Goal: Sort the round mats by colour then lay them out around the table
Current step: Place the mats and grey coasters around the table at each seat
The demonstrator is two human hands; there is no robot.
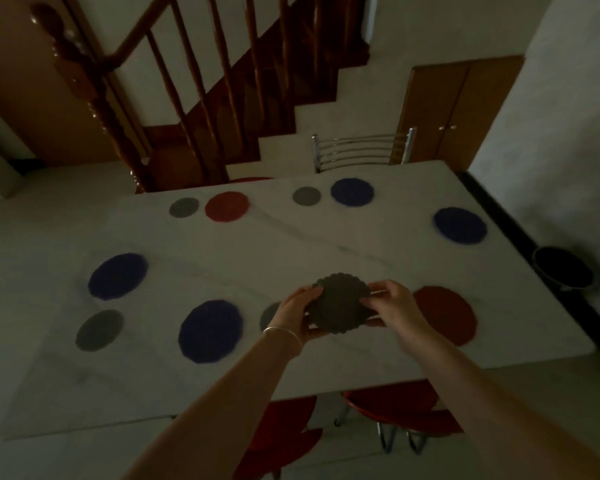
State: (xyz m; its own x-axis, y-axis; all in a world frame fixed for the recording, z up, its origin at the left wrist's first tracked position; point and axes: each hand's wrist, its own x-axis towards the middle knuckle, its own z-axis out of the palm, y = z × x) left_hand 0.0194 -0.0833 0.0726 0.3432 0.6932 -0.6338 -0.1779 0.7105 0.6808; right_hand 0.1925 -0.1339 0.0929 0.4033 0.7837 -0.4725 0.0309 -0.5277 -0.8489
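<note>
Four blue mats [118, 276], two red mats [227, 206], five grey mats [184, 207], two hands [300, 315]

Both arms outstretched, left hand [300, 311] and right hand [394, 306] pinching.

1. Bench [326, 251]: white, faint grey marble-like veining.
2. Blue mats, four: far one [352, 191], right-edge one [460, 225], left one [118, 276], near one [210, 331]. All deep blue, plain.
3. Red mats, two: far one [227, 206], near-right one [447, 315]. Dark red, plain.
4. Small grey mats: far-left [184, 207], far-centre [306, 195], near-left [99, 330], one partly hidden [269, 315].
5. Held mat [340, 303]: dark grey-brown, scalloped rim.
6. Bangle [283, 332] on the left wrist: silvery.
7. Chair seats [400, 408]: red.
</note>
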